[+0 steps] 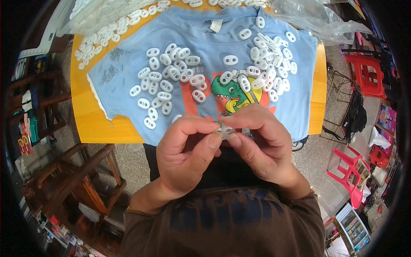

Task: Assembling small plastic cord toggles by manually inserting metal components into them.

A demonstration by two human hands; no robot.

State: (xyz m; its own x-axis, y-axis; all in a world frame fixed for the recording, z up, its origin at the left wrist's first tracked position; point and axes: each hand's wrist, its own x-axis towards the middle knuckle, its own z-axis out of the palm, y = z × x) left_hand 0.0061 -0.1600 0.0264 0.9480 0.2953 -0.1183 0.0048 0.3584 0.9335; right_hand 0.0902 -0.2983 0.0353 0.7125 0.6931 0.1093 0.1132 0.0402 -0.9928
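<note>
My left hand [188,150] and my right hand [261,143] meet at the near edge of the table. Between their thumbs and fingertips they pinch a small white plastic piece [227,132], mostly covered by the fingers. Beyond them a light blue T-shirt [141,40] with a green dinosaur print lies spread out. On its left half is a loose group of white oval two-hole plastic pieces [165,86], which look like cord locks. A denser heap of similar pieces [274,55] lies to the right. Tiny metal springs [109,73] are gathered on the left sleeve.
More white pieces [113,28] cover the yellow table [79,115] at the far left, by a clear plastic bag [92,15]. Another crumpled clear bag [312,19] lies far right. Wooden stools [81,180] stand at left, red plastic stools [366,75] at right.
</note>
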